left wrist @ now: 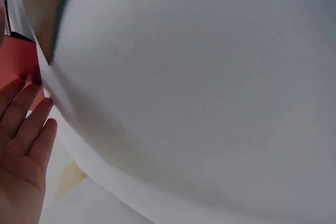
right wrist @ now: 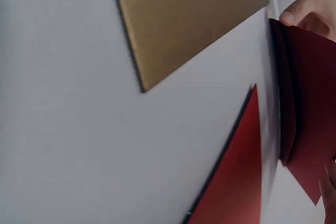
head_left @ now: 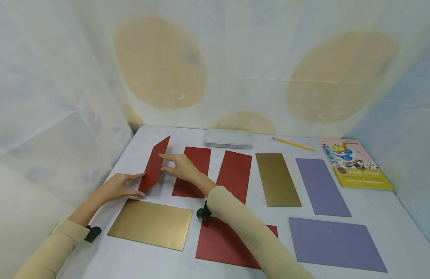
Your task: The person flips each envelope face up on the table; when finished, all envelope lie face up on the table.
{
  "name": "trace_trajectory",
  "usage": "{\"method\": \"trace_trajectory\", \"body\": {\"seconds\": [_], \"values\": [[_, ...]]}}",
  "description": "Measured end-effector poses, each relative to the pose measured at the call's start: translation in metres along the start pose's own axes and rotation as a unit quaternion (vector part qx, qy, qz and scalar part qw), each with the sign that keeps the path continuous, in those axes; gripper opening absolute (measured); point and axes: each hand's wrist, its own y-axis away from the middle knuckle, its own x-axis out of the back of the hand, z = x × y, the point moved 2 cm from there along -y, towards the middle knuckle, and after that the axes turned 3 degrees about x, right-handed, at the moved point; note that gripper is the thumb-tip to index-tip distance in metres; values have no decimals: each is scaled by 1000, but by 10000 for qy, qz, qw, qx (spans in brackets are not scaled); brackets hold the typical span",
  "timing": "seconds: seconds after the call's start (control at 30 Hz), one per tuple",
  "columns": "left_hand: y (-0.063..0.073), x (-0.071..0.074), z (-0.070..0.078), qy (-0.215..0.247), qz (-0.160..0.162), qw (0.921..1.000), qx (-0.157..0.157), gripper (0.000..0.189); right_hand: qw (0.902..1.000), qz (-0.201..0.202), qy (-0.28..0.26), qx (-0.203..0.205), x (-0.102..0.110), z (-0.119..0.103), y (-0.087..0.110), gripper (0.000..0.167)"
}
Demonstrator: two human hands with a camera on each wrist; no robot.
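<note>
At the left of the table in the head view, a folded red card (head_left: 153, 167) is tilted up between both hands. My left hand (head_left: 116, 187) has its thumb and forefinger at the lower-left edge of it. On the opposite side, my right hand (head_left: 181, 167) pinches the upper-right edge between thumb and forefinger. From the right wrist, the same red card (right wrist: 310, 98) shows layers along its near edge, with the left thumb on one corner. In the left wrist view, the left hand's fingers (left wrist: 31, 129) lie against red paper.
Flat on the white table lie red cards (head_left: 234, 174), gold cards (head_left: 150, 224) and purple cards (head_left: 337, 244). At the back are a pale flat tin (head_left: 229, 138) and a yellow pencil (head_left: 293, 144). A picture book (head_left: 354, 162) lies at the right. Curtains hang around.
</note>
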Motion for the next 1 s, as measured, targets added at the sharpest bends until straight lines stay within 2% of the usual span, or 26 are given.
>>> {"method": "trace_trajectory", "body": {"seconds": [0.17,0.37,0.57,0.73,0.83,0.93,1.0], "values": [[-3,0,6,604,-236,9977,222,79,9994,166,44,285,7,-6,-3,51],[-7,-4,12,1200,-497,9913,204,73,9987,171,168,458,14,-17,-5,48],[-11,-7,21,1449,-567,9877,171,74,9985,237,312,370,21,-26,-5,46],[-13,-10,27,1434,-600,9876,205,76,9985,248,446,219,25,-29,-4,46],[-11,-9,33,1380,-304,9899,149,77,9982,215,512,204,24,-29,-3,46],[-7,-4,44,1305,389,9907,-53,78,9982,205,500,253,24,-30,-4,46],[-4,1,54,1279,839,9880,-192,77,9980,213,507,308,24,-31,-4,45]]}}
